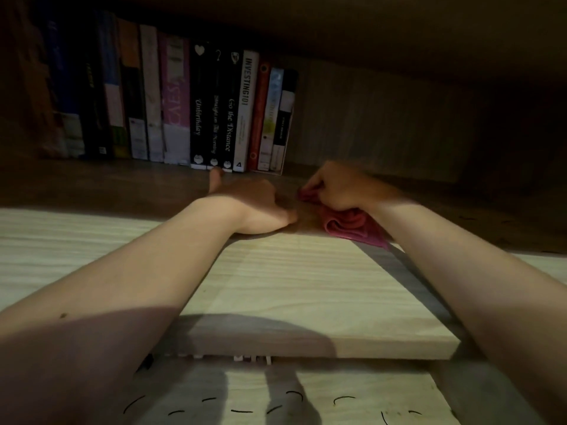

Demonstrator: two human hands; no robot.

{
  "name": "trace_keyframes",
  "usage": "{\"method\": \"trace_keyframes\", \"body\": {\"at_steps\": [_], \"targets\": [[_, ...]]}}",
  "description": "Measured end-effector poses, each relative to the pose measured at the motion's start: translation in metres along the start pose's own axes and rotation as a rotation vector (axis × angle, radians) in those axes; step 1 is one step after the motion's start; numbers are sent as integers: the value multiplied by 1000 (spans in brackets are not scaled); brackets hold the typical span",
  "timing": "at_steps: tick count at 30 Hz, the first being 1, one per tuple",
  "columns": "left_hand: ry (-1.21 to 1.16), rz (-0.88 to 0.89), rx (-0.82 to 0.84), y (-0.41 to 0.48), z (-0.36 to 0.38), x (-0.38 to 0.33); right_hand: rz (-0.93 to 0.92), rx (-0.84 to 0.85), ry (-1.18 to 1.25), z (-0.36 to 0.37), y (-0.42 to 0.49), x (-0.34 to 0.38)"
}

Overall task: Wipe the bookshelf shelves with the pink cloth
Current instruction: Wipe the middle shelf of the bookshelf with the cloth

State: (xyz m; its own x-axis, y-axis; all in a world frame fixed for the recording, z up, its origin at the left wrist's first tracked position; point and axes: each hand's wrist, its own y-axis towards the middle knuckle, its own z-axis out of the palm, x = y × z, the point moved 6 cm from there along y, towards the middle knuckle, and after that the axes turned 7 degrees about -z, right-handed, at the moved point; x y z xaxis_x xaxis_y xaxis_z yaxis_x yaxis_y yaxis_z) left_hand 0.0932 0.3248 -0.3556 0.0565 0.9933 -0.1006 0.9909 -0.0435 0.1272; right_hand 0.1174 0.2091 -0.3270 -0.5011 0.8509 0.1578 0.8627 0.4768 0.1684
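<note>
The cloth point(352, 229) looks soft and limp, best bunched in a fist; it lies crumpled on the shelf point(291, 280), right of the books point(214, 108). The right hand point(339, 188) clutches it, knuckles up, while the left hand point(247, 207) rests relaxed on the shelf, 1 finger toward the spines.

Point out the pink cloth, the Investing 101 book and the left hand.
pink cloth point(352, 227): head view, bunched folds.
Investing 101 book point(244, 118): head view, white spine.
left hand point(253, 207): head view, mid-hand.
</note>
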Motion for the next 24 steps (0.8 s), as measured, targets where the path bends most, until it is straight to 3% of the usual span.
{"method": "trace_keyframes", "body": {"at_steps": [3,7,13,17,19,22,24], "targets": [[-18,9,11,0,1,0,-45,46,74,-2,-3,8],[-18,-6,4,0,-1,0,64,33,-1,-9,-3,-16],[-16,9,13,0,1,0,-49,48,69,-1,-1,9],[-14,-1,8,1,1,0,72,22,17,-6,-2,-9],[-10,6,13,1,1,0,50,-2,-4,-2,-1,-2],[-18,24,8,1,1,-1,-44,17,95,2,-6,11],[-12,20,11,0,1,-1,-4,20,131,-2,-7,4]]}}
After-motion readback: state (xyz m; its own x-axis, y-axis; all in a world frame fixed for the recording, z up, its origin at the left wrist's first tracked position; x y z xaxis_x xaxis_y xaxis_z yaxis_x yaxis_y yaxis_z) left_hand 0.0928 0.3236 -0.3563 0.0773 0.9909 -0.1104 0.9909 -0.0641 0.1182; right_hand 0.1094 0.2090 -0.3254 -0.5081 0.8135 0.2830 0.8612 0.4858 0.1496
